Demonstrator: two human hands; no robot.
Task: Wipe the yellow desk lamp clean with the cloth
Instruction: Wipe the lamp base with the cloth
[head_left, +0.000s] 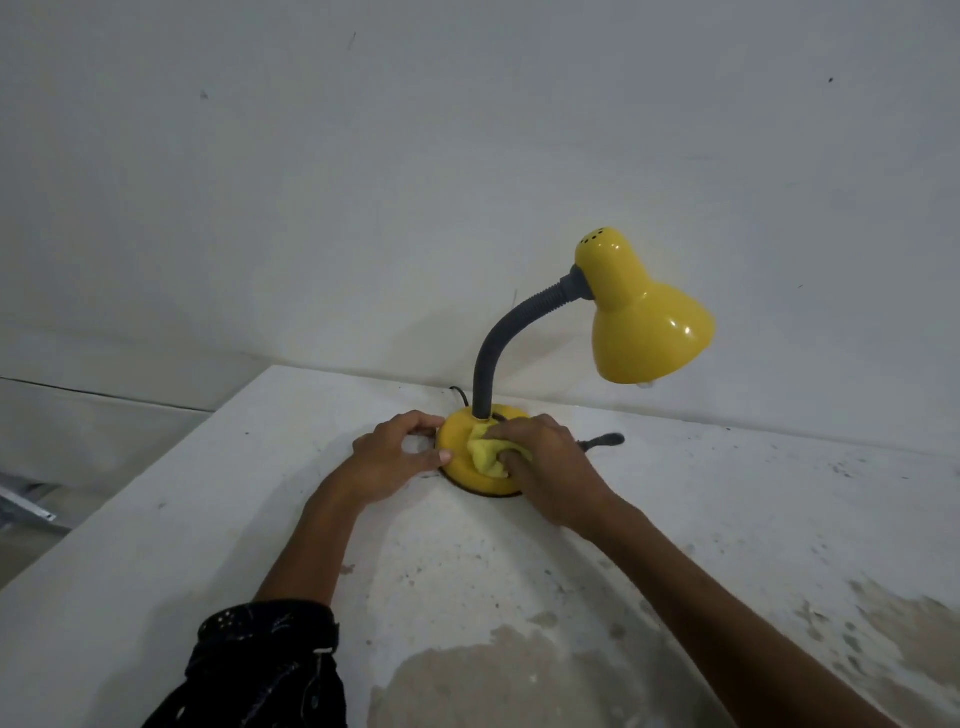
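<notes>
The yellow desk lamp stands near the back of the white table, its glossy shade (644, 317) up at the right on a grey bendy neck (498, 343). Its round yellow base (457, 452) rests on the tabletop. My left hand (400, 457) grips the base's left rim, thumb and fingers around the edge. My right hand (550, 467) presses a bunched pale yellow cloth (485, 452) onto the top of the base, just in front of the neck. The hand hides the right part of the base.
The table (519, 571) is white with worn, stained patches toward the front. A black cord with a plug or switch (602, 441) lies just right of the base. A white wall rises behind; the table's left edge drops to the floor.
</notes>
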